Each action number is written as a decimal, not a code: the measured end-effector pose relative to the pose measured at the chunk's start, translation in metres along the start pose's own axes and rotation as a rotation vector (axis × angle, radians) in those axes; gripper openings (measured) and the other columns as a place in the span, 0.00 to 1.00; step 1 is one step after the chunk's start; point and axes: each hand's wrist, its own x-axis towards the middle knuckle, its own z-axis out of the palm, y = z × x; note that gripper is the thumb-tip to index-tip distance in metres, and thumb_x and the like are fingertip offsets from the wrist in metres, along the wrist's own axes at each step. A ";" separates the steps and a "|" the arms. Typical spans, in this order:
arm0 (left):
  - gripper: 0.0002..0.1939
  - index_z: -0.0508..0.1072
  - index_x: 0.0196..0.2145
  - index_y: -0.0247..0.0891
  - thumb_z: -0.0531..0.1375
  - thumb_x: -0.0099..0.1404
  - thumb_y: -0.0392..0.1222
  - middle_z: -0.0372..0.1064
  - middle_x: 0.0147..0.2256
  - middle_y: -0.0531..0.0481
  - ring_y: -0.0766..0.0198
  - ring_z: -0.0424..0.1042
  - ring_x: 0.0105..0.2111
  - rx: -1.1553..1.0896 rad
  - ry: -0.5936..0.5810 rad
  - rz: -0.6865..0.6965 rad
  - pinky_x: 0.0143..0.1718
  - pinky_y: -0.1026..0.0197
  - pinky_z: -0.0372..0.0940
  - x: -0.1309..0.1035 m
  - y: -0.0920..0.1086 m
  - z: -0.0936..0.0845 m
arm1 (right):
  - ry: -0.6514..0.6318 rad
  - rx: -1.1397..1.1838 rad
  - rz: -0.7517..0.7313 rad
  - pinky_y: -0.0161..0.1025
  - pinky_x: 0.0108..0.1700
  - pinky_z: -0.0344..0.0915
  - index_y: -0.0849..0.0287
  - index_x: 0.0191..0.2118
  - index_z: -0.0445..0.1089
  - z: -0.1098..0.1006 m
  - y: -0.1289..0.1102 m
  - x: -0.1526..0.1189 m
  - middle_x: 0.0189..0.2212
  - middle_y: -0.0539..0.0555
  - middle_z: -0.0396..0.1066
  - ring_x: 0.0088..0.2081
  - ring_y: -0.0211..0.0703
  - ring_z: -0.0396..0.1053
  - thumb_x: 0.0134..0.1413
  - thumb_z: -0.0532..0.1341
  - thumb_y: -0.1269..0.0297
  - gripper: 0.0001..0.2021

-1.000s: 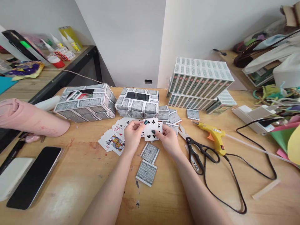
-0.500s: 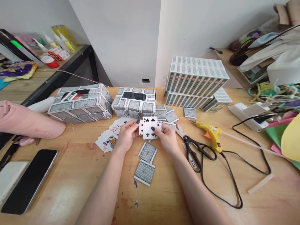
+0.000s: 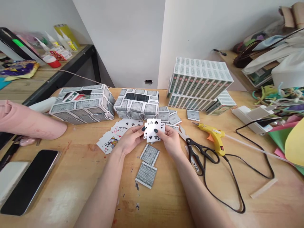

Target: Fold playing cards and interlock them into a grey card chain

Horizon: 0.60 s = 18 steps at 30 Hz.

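Between my two hands are two overlapping playing cards (image 3: 153,129), a four of clubs lying crosswise over a five. My left hand (image 3: 133,136) pinches their left edge with the thumb on top. My right hand (image 3: 169,137) grips the right side, its thumb on the face of the four. Loose face-up cards (image 3: 110,137) fan out by my left hand. Below the held cards, two patterned card squares (image 3: 146,174) lie back side up. More such squares (image 3: 174,117) lie just behind my right hand.
Two card-covered boxes (image 3: 82,106) stand at the back left. Stacked card packs (image 3: 199,82) rise at the back right. Black-handled scissors (image 3: 197,152) and a yellow glue gun (image 3: 215,136) with a looping cord lie right. A phone (image 3: 30,182) and pink roll (image 3: 30,120) are left.
The held cards and both hands have shifted slightly to the right. The left thumb has slid down a little along the cards' edge. Other things stay where they were.
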 end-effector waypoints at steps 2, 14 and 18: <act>0.09 0.77 0.33 0.32 0.65 0.54 0.39 0.73 0.27 0.48 0.66 0.69 0.28 0.016 -0.015 0.002 0.37 0.62 0.63 0.000 0.000 0.001 | 0.009 -0.003 -0.005 0.36 0.31 0.64 0.60 0.28 0.70 0.000 0.001 0.000 0.27 0.51 0.74 0.26 0.38 0.68 0.42 0.66 0.62 0.09; 0.07 0.76 0.28 0.32 0.64 0.55 0.39 0.70 0.25 0.49 0.68 0.65 0.26 0.013 -0.022 0.011 0.34 0.62 0.60 0.000 -0.002 0.002 | 0.017 0.004 -0.004 0.36 0.29 0.64 0.60 0.29 0.69 0.002 0.002 0.000 0.28 0.52 0.74 0.27 0.40 0.69 0.42 0.66 0.61 0.09; 0.09 0.76 0.33 0.31 0.64 0.55 0.40 0.72 0.27 0.48 0.66 0.67 0.28 0.020 -0.024 0.006 0.36 0.61 0.60 0.000 -0.001 0.003 | 0.023 -0.004 -0.008 0.37 0.30 0.65 0.60 0.30 0.70 0.001 0.003 0.000 0.28 0.52 0.75 0.27 0.40 0.70 0.41 0.66 0.61 0.10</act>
